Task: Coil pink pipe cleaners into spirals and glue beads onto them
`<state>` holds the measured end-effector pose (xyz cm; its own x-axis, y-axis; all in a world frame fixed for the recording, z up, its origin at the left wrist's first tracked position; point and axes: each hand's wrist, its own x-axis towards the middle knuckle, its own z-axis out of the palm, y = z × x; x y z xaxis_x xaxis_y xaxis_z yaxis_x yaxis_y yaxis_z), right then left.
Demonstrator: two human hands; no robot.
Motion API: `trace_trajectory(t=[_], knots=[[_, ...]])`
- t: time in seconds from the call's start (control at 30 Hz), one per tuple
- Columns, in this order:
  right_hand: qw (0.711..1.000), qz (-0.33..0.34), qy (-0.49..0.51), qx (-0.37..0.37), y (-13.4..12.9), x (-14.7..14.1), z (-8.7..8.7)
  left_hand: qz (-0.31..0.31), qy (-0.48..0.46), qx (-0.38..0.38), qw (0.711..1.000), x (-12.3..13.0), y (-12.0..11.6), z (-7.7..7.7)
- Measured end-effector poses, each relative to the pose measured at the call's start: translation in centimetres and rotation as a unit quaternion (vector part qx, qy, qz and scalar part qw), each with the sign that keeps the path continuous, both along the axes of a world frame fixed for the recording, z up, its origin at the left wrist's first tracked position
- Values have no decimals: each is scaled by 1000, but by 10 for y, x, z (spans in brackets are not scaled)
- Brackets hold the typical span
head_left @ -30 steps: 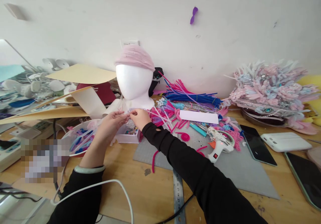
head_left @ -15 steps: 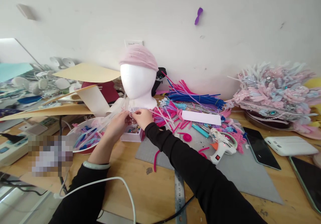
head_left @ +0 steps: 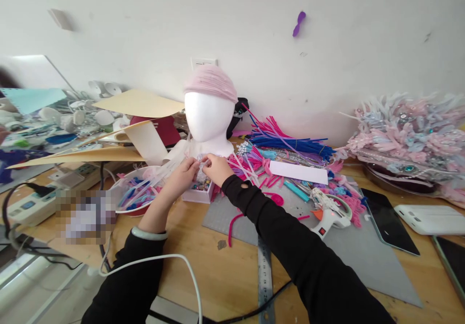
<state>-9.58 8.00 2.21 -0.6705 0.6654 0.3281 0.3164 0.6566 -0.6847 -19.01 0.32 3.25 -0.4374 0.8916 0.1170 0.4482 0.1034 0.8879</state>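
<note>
My left hand (head_left: 186,175) and my right hand (head_left: 217,169) come together in front of the white mannequin head (head_left: 206,118), fingertips pinched. Between them is a small whitish, see-through thing (head_left: 201,175); its kind is too small to make out. Right below sits a small white box (head_left: 196,196) holding beads of several colours, partly covered by my hands. On the mannequin head is a pink wrapped cap (head_left: 210,83). Beside my left forearm stands a round white bowl (head_left: 119,207) with blue and pink pipe-cleaner pieces and pale translucent strips.
Bundles of blue and pink pipe cleaners (head_left: 290,142) lie right of the mannequin head. A glue gun (head_left: 329,220) rests on the grey mat (head_left: 363,256), near a phone (head_left: 388,217). A steel ruler (head_left: 265,275) and a white cable (head_left: 152,258) lie close to my forearms.
The view has swung slightly left, so things sit further right in the picture. My hands stay above the bead box, both still pinched, the left a little more apart from the right.
</note>
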Motion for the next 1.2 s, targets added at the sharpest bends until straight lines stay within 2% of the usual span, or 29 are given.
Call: trace_trajectory(t=[0.07, 0.13, 0.4, 0.57, 0.73, 0.9, 1.03, 1.2], knots=[[1000, 29, -5, 1, 2, 2, 2, 11, 81, -15, 997, -3, -1, -1], [998, 53, -19, 14, 5, 3, 3, 16, 114, -33, 993, -5, -4, -1], [996, 53, -57, 42, 16, -2, 4, 4, 113, -62, 992, -3, -13, 9], [994, 55, -66, 63, 20, 1, 5, -19, 134, -106, 985, 0, -17, 16], [991, 74, -70, 83, 18, 4, 6, 4, 74, -59, 995, -3, -14, 12], [990, 87, -61, 92, 11, 4, 4, 3, 96, -49, 994, 0, -14, 13], [989, 98, -53, 98, 7, 4, 5, 22, 78, -40, 996, -1, -14, 12], [993, 68, -58, 78, 6, 4, 7, 27, 22, 32, 999, -11, -12, 7]])
